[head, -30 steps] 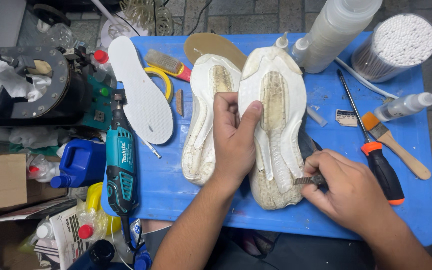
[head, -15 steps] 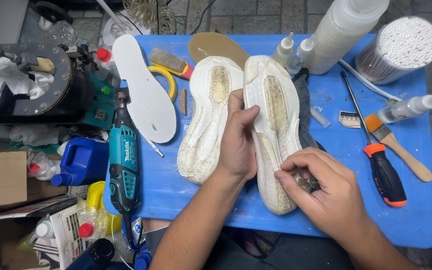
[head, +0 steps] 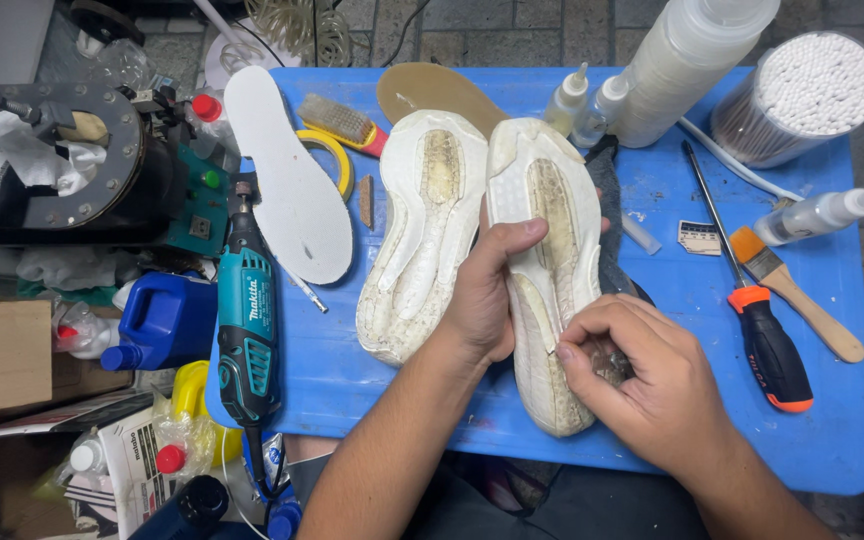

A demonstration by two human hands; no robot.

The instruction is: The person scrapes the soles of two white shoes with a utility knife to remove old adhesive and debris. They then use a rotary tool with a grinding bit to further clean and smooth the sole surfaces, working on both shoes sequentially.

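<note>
Head view looks straight down on a blue table (head: 832, 440) where the left hand (head: 482, 300) is wrapped around the waist of a worn white shoe sole (head: 542, 200), thumb laid across its upper face at about 12 o'clock from the knuckles. The right hand (head: 652, 375) sits at 4 o'clock of the left, fingers curled shut and pinched against the sole's heel end; what it pinches is too small to tell. The sole lies lengthwise near the table's middle, toe toward 12 o'clock, touching a second matching sole (head: 417, 230) at its 9 o'clock side. By its look the sole is light, foam-like and bendy, with a crumbly, yellowed centre strip, so a grip across the narrow waist seems the firmest hold. A teal rotary tool (head: 247, 320) lies well off at 9 o'clock, a screwdriver (head: 762, 330) at 3 o'clock.
</note>
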